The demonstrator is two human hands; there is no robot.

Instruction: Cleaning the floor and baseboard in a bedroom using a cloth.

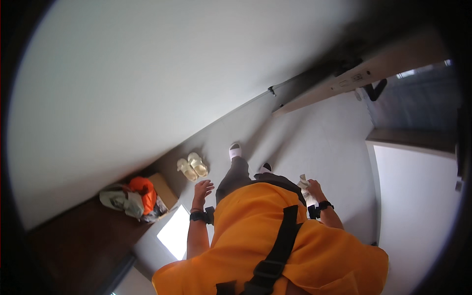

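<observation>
My left hand (203, 187) hangs at my left side with its fingers loosely bent and apart, and nothing shows in it. On the floor just beyond it stands a pair of cream shoes (193, 167). At my other side, the fingers of my right hand (314, 189) are closed on a crumpled pale piece, perhaps cloth or paper (303, 181). Part of that piece is hidden behind the hand. Dark bands are around both wrists.
A cardboard box (163, 191) with orange and pale bags sits by the left wall (113, 88). Ahead to the right a door (344, 81) stands open, with a black handle (375, 90). A white door or panel (413, 196) is at the right. Grey floor (314, 132) stretches ahead.
</observation>
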